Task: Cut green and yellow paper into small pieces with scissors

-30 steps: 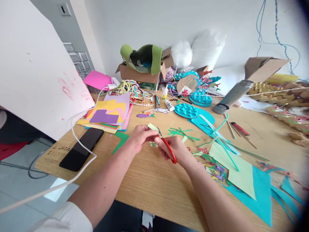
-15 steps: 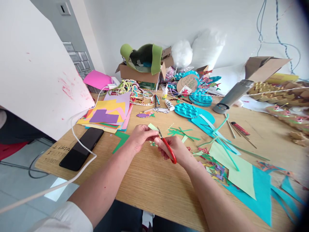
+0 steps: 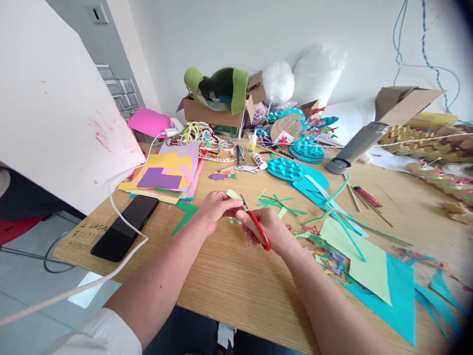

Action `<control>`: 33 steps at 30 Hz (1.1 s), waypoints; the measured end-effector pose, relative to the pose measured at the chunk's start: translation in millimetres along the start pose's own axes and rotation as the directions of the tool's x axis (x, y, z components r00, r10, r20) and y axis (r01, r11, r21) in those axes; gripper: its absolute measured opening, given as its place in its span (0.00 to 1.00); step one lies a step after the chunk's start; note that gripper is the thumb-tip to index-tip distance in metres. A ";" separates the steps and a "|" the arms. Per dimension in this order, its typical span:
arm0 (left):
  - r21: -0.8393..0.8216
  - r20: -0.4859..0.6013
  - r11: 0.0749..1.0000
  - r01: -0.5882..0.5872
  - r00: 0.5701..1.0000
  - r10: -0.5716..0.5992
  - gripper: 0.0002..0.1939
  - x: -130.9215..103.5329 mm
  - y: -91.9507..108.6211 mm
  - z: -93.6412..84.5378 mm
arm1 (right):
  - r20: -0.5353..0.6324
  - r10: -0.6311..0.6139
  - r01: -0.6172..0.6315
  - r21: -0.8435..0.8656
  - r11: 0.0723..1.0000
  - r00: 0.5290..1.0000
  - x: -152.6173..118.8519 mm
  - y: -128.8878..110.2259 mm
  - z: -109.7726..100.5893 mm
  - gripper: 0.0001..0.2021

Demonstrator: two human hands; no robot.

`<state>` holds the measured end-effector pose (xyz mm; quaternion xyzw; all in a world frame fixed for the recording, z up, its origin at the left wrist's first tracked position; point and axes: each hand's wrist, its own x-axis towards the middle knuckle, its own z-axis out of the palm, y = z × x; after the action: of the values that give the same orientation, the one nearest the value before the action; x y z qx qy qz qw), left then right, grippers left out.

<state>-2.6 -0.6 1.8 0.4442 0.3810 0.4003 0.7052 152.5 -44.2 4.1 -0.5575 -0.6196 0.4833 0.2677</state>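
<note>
Between the thumb and fingers of my left hand is a small strip of pale green paper. My right hand is closed around the red handles of a pair of scissors, whose short metal blades point up and left against the strip's right end. Whether the blades are parted is too small to tell. On the table below both hands lie several tiny pale green cut pieces. Thin green paper strips are scattered just beyond my right hand.
To the left lie a black phone, a white cable and stacked coloured paper. Glue bottles and a paper fish are beyond my hands. At right are pale green paper, paper scraps and a metal flask.
Almost nothing differs. Both hands, the scissors and the paper strip keep nearly the same positions.
</note>
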 end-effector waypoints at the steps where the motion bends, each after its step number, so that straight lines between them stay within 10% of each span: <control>1: 0.000 0.003 1.000 0.002 1.000 -0.002 0.09 -0.3 0.1 0.2 | -0.001 -0.005 0.005 -0.001 1.000 1.000 0.1 0.3 0.1 0.30; 33: 0.021 -0.007 1.000 0.005 1.000 -0.004 0.07 3.1 -1.7 -5.3 | 0.035 -0.033 0.036 -0.069 0.997 0.999 0.2 3.4 -1.4 0.30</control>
<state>-5.8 3.4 -2.0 0.4492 0.3886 0.3963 0.7001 155.1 -44.0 1.6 -0.5475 -0.6500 0.4661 0.2460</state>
